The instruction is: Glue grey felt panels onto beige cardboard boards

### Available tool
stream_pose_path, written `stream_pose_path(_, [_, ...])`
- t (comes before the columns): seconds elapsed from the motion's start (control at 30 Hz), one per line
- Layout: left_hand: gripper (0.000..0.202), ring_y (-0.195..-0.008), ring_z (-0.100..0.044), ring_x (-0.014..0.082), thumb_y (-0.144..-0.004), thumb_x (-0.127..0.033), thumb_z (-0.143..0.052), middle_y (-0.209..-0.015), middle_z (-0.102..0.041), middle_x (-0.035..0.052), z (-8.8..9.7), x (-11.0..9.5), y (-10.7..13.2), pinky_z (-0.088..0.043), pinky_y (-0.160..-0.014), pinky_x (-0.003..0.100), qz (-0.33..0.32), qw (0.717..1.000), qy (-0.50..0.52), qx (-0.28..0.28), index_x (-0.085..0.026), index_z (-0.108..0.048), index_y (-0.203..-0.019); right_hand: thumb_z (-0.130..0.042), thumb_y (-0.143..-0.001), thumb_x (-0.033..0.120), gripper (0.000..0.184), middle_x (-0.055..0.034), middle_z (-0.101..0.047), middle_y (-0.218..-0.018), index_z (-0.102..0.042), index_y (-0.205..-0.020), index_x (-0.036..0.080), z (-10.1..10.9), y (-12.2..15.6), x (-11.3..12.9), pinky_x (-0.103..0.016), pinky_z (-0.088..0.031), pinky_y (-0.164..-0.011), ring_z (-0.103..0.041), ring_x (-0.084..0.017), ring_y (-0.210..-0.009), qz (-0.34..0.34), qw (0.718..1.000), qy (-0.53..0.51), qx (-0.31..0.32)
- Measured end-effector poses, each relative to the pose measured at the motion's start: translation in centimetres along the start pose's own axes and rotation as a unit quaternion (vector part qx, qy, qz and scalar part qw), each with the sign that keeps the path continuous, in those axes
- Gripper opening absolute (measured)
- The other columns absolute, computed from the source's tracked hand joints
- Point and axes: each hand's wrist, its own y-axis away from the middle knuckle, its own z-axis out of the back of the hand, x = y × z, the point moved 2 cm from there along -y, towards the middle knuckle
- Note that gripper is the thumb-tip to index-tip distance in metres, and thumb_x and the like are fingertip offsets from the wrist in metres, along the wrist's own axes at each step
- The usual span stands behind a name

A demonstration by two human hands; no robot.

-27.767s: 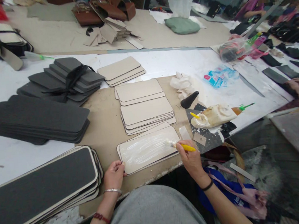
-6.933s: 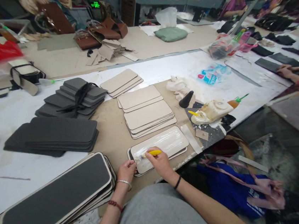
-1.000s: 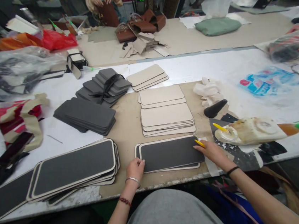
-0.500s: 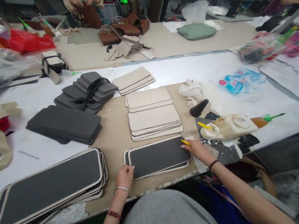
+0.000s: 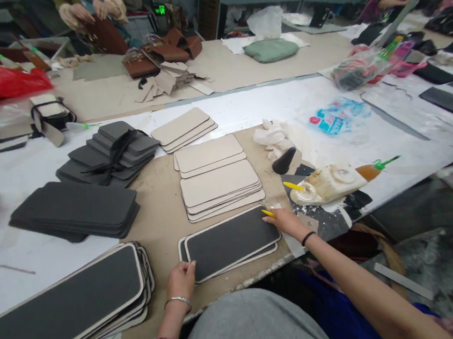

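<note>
A dark grey rounded panel with a cream border (image 5: 230, 244) lies in front of me, slightly askew on a similar piece. My left hand (image 5: 181, 279) is closed, pinching the panel's left edge between thumb and fingers. At the panel's right end, my right hand (image 5: 287, 222) is closed round a yellow stick-like tool (image 5: 268, 213), its tip over the upper right corner. Just beyond lie stacked cream panels (image 5: 219, 181). To the left is a pile of cream-bordered dark panels (image 5: 71, 310). Right of my right hand, a whitish, glue-smeared container (image 5: 333, 182) has another yellow stick (image 5: 293, 185) at its opening.
Dark grey pieces (image 5: 72, 207) and a tied dark bundle (image 5: 107, 152) occupy the left side. A black rounded object (image 5: 284, 160) and crumpled white cloth (image 5: 273, 135) lie behind the container. Across the table, a person's hands (image 5: 90, 12) hold a brown leather piece (image 5: 106, 35).
The whole view has swung to the right, so the table's contents appear further left. Both hands keep their places at the ends of the dark panel, and their grips look the same.
</note>
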Motion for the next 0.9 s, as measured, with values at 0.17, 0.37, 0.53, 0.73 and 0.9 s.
stream_pose_path(0.17, [0.026, -0.054, -0.053, 0.0177, -0.073, -0.029, -0.05, -0.049, -0.055, 0.0016, 0.3, -0.7, 0.2, -0.032, -0.054, 0.026, -0.003, 1.0, -0.014, -0.011, -0.02, -0.051, -0.048, -0.047, -0.085, 0.042, 0.033, -0.013, -0.066, -0.087, -0.063, -0.093, 0.015, -0.2, -0.3, -0.1, -0.029, -0.04, -0.068, -0.061, -0.025, -0.085, 0.002, 1.0, 0.011, 0.005])
stream_pose_path(0.37, [0.027, -0.054, -0.05, 0.0135, -0.074, -0.026, -0.051, -0.051, -0.055, 0.0004, 0.0, -0.5, 0.1, -0.031, -0.054, 0.024, 0.008, 1.0, -0.017, -0.021, -0.018, -0.05, -0.048, -0.045, -0.084, 0.048, 0.04, -0.0135, -0.065, -0.082, -0.059, -0.097, 0.013, -0.8, -0.1, -0.6, -0.029, -0.038, -0.062, -0.061, -0.026, -0.079, -0.024, 0.997, 0.054, -0.045])
stream_pose_path(0.53, [0.025, -0.055, -0.05, 0.0138, -0.075, -0.025, -0.051, -0.053, -0.055, 0.0004, 0.0, -0.3, 0.4, -0.031, -0.055, 0.024, 0.004, 1.0, -0.019, -0.023, -0.018, -0.049, -0.051, -0.045, -0.084, 0.042, 0.033, -0.0112, -0.064, -0.078, -0.057, -0.094, 0.013, -1.0, -0.2, -1.4, -0.027, -0.036, -0.061, -0.06, -0.023, -0.075, -0.035, 0.998, 0.028, -0.033])
stream_pose_path(0.73, [0.012, -0.07, -0.056, 0.0183, -0.074, -0.027, -0.051, -0.068, -0.059, 0.0033, 0.4, -0.1, 1.1, -0.039, -0.066, 0.028, -0.004, 0.997, 0.043, -0.064, -0.017, -0.057, -0.077, -0.048, -0.078, 0.039, 0.024, -0.0028, -0.058, -0.066, -0.054, -0.071, 0.017, -0.1, -0.2, -1.3, -0.025, -0.036, -0.058, -0.055, -0.017, -0.064, -0.013, 0.996, -0.079, -0.034])
stream_pose_path(0.9, [0.024, -0.069, -0.059, 0.0183, -0.07, -0.024, -0.051, -0.071, -0.062, 0.0051, 0.3, 0.8, 0.4, -0.044, -0.069, 0.03, 0.032, 0.984, 0.169, -0.05, -0.013, -0.06, -0.089, -0.05, -0.072, 0.047, 0.03, 0.002, -0.046, -0.052, -0.044, -0.06, 0.02, 0.2, 0.7, -0.9, -0.024, -0.034, -0.049, -0.044, -0.012, -0.05, -0.008, 0.971, -0.238, -0.031])
